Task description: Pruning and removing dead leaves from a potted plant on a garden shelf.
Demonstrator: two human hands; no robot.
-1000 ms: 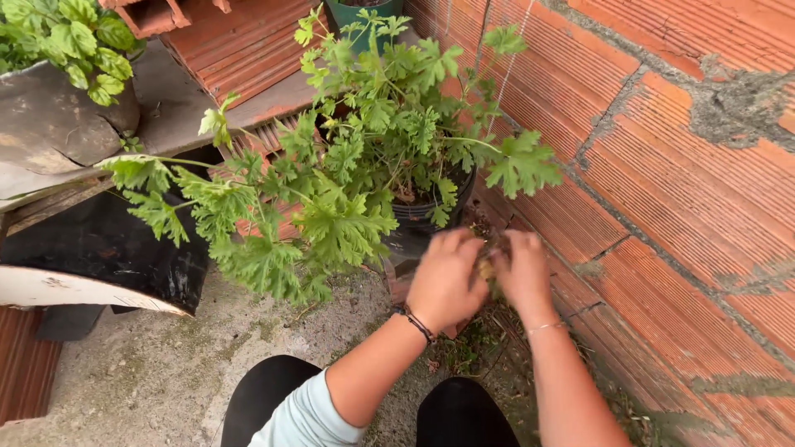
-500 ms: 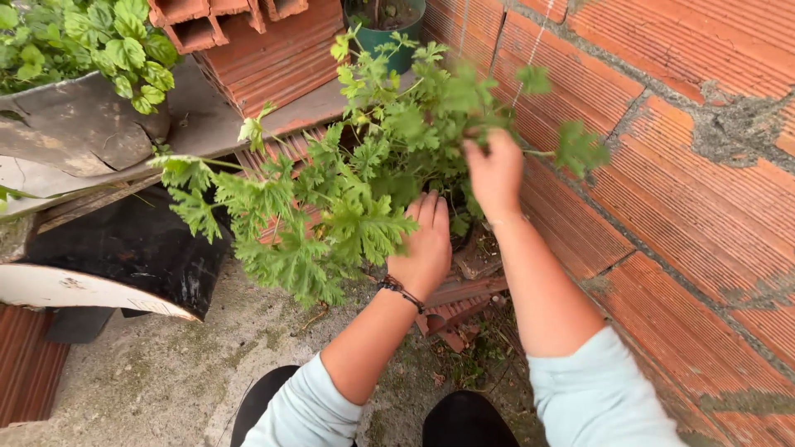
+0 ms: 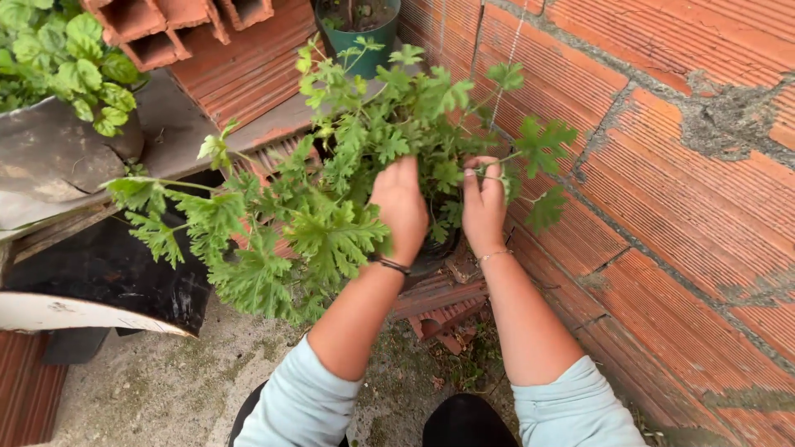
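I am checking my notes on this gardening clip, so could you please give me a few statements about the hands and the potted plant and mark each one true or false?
1. Both hands reach into the leafy plant. True.
2. The left hand wears a dark bracelet at the wrist. True.
3. The plant stands in a white pot. False: its pot is dark, mostly hidden by leaves and hands.
4. The right hand is on the side nearer the brick wall. True.
5. The green pot lies on the ground by the person's knees. False: it stands at the top of the view, beyond the plant.
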